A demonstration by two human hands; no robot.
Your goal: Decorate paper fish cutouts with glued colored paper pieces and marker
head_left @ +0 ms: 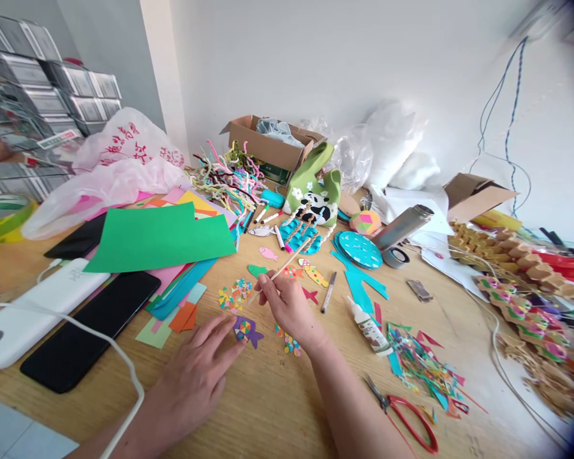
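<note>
My left hand [196, 366] lies on the wooden table with its fingers stretched out, the fingertips at the edge of a purple paper fish [254, 336]. Colourful little pieces cover part of that fish. Pinched in my right hand [289, 303] is a thin wooden stick [294, 257], whose lower tip points down toward a pile of tiny paper bits [239, 290]. Beneath my right wrist are small round paper dots [291, 344]. Other cut-out fish lie beyond, among them a green fish [257, 270], a pink fish [268, 253] and a yellow fish [316, 276].
A glue bottle [370, 328], paper scraps [425, 363] and red-handled scissors [411, 421] lie on the right. Green paper [162, 237], a black phone [90, 331] and a white power bank [38, 312] with a cable are on the left. A metal flask [404, 228] stands farther back.
</note>
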